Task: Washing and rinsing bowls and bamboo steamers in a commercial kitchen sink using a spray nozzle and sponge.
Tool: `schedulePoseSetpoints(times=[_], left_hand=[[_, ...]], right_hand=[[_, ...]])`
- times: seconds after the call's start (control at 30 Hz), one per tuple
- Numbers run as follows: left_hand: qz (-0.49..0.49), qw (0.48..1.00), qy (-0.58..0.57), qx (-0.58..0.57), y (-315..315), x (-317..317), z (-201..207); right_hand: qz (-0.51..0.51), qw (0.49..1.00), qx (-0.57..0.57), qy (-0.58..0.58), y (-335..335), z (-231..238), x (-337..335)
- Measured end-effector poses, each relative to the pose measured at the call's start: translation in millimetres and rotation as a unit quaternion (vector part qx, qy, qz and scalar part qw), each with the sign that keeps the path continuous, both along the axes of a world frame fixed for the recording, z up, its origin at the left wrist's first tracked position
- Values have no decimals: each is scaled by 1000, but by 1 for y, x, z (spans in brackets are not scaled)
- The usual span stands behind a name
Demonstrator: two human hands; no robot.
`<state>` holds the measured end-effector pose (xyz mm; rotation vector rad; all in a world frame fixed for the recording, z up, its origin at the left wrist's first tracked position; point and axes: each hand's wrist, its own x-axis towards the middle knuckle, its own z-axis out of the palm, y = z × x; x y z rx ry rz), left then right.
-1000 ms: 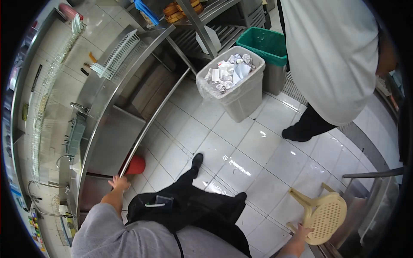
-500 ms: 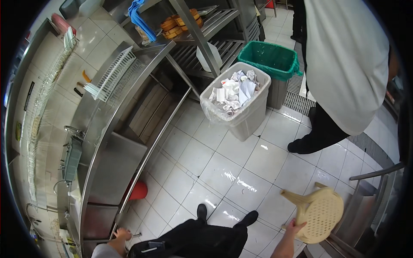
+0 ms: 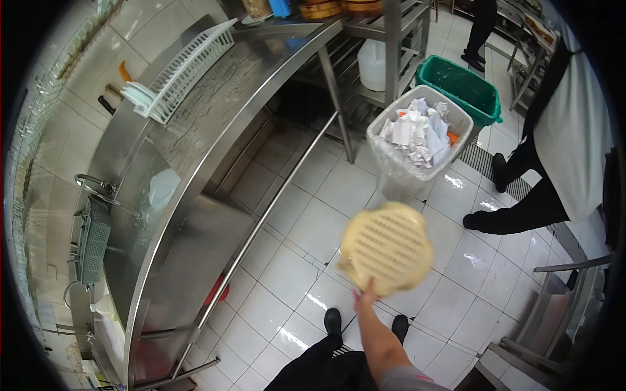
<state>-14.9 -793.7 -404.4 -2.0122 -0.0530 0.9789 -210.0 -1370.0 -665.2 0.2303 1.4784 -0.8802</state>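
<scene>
My right hand (image 3: 367,296) grips the near rim of a pale yellow plastic stool (image 3: 386,246). The stool's round seat, pierced with slots, faces up in front of me and looks a little blurred. My right arm reaches forward over my shoes, and the fingers partly go under the seat's edge. Most of the stool's legs are hidden beneath the seat. My left hand is out of the picture. Just beyond the stool stands a grey bin (image 3: 391,166) lined with clear plastic and heaped with crumpled white paper (image 3: 417,137).
Left runs a steel sink counter (image 3: 215,146) with a white dish rack (image 3: 195,68) and running tap (image 3: 98,186). A green-lined bin (image 3: 482,117) stands behind the grey one. A person (image 3: 567,137) in a light top stands at right. The tiled floor (image 3: 306,260) shines.
The stool has swung from my lower right to in front of me, held by my right hand. My left hand has left the steel rail and the picture. The view has shifted.
</scene>
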Motion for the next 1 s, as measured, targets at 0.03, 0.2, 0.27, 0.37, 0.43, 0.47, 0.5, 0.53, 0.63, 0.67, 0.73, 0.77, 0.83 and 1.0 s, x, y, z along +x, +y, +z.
schedulePoseSetpoints(times=[0.03, 0.2, 0.27, 0.37, 0.43, 0.47, 0.5, 0.53, 0.63, 0.67, 0.73, 0.77, 0.83, 1.0], left_hand=[[8, 1000, 2, -28, 5, 10, -4], [49, 984, 41, -164, 20, 31, -25], [66, 971, 54, -225, 24, 35, -29], [15, 963, 77, -257, 3, 57, -57], [-107, 960, 101, -238, -51, 84, -88], [-152, 945, 101, -270, -78, 92, -90], [-188, 931, 123, -288, -123, 105, -96], [-204, 920, 125, -311, -162, 113, -99], [-241, 887, 119, -374, -268, 120, -99], [-250, 878, 113, -393, -300, 117, -98], [-271, 856, 110, -426, -365, 103, -93], [-282, 846, 110, -439, -397, 95, -91], [-289, 831, 103, -464, -445, 74, -89], [-260, 796, 64, -543, -511, -16, -79]], right_hand=[[86, 993, -37, -72, -3, 2, 31], [773, 464, -425, 76, 2, 34, 123], [767, 422, -473, 98, 2, 77, 123], [775, 481, -403, 69, -2, 103, 89], [795, 420, -382, 214, -3, 81, 17], [779, 445, -346, 275, 2, 74, -25], [777, 438, -307, 331, 3, 69, -84], [803, 421, -215, 363, 3, 75, -130], [722, 534, -142, 417, 20, 117, -258], [673, 578, -135, 441, 28, 139, -288], [579, 648, -111, 483, 48, 175, -350], [536, 674, -95, 500, 63, 183, -380], [462, 738, -78, 485, 96, 195, -430], [546, 760, 35, 350, 188, 156, -490]])
